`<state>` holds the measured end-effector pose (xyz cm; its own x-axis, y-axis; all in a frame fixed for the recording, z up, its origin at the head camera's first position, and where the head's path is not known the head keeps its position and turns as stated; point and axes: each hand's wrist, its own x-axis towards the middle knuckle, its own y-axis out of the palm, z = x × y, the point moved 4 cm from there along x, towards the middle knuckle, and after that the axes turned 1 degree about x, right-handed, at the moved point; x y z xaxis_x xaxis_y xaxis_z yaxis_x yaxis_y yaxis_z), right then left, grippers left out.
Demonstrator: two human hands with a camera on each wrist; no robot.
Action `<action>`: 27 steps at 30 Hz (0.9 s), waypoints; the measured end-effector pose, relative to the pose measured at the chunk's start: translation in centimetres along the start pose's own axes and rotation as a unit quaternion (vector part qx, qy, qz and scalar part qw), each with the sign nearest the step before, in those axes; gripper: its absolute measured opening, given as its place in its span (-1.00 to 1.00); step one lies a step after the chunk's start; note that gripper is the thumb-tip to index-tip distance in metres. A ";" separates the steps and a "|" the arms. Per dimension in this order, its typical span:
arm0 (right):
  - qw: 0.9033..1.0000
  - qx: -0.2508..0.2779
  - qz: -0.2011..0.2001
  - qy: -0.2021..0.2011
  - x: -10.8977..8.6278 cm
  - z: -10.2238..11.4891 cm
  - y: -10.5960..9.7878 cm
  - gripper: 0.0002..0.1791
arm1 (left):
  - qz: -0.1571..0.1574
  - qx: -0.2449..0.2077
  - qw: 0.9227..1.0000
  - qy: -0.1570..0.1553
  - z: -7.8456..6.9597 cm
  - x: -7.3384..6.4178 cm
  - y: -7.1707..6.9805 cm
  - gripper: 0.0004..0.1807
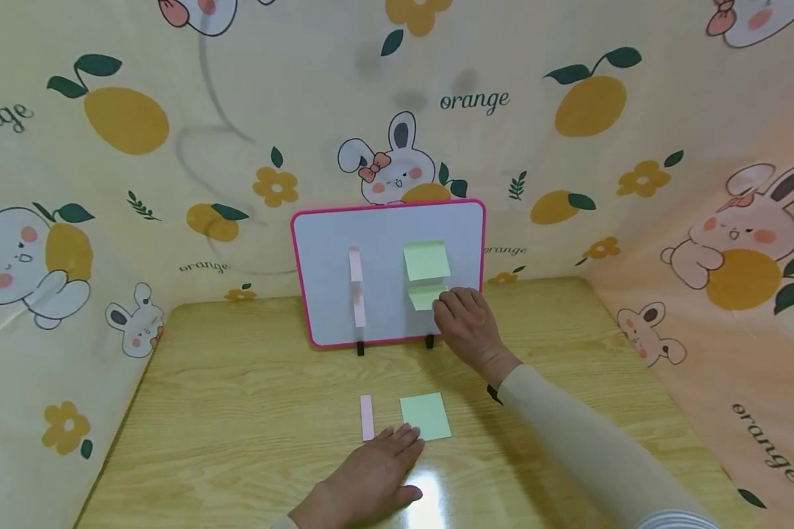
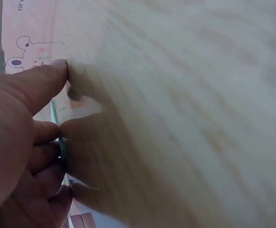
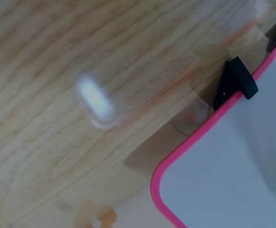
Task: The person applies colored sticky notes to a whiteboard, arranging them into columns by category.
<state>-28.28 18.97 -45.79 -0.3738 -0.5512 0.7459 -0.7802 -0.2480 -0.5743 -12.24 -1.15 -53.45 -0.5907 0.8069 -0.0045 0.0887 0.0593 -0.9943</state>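
My right hand (image 1: 468,327) is at a small whiteboard (image 1: 327,257) with a pink frame. Its curled fingertips pinch the right edge of the lower green sticky note (image 1: 425,297). An upper green sticky note (image 1: 426,258) hangs just above it, and two pink strips (image 1: 356,264) are stuck on the board's left part. My left hand (image 1: 370,474) lies palm down on the table, fingers extended over the near edge of a green sticky note pad (image 1: 430,415). Beside that pad is a pink strip pad (image 1: 367,416). The right wrist view shows only the board's corner and the table.
The whiteboard stands upright on black feet (image 1: 360,348) near the back of the wood-grain table (image 1: 238,411). A printed cloth (image 1: 291,88) with rabbits and oranges rises behind the table and along both sides.
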 end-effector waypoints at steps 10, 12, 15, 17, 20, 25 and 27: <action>1.000 -0.013 0.025 0.008 0.6 -0.3 0.4 -0.84 | 0.003 -0.006 1.000 -0.005 0.1 0.0 -0.4 -0.24; 1.000 -0.014 0.023 0.007 0.7 -0.3 0.5 -0.84 | 0.002 -0.007 1.000 -0.005 0.1 0.1 -0.4 -0.24; 1.000 -0.012 0.021 0.008 0.8 -0.3 0.5 -0.84 | 0.004 -0.010 1.000 -0.005 0.1 0.1 -0.4 -0.24; 1.000 -0.011 0.021 0.009 0.8 -0.3 0.6 -0.84 | 0.005 -0.014 1.000 -0.005 0.1 0.1 -0.4 -0.25; 1.000 -0.008 0.018 0.010 0.8 -0.3 0.8 -0.83 | 0.006 -0.021 1.000 -0.005 0.1 0.0 -0.4 -0.25; 1.000 -0.003 0.015 0.010 0.6 -0.3 1.2 -0.81 | 0.009 -0.027 1.000 -0.003 0.2 -0.1 -0.1 -0.25; 1.000 -0.002 0.017 0.013 0.4 -0.4 1.3 -0.80 | 0.013 -0.031 0.999 -0.004 0.2 -0.1 0.0 -0.25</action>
<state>-29.66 18.69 -46.09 -0.4125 -0.5391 0.7343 -0.7690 -0.2261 -0.5980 -12.34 -1.34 -53.44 -0.5933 0.8044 -0.0310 0.1534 0.0752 -0.9853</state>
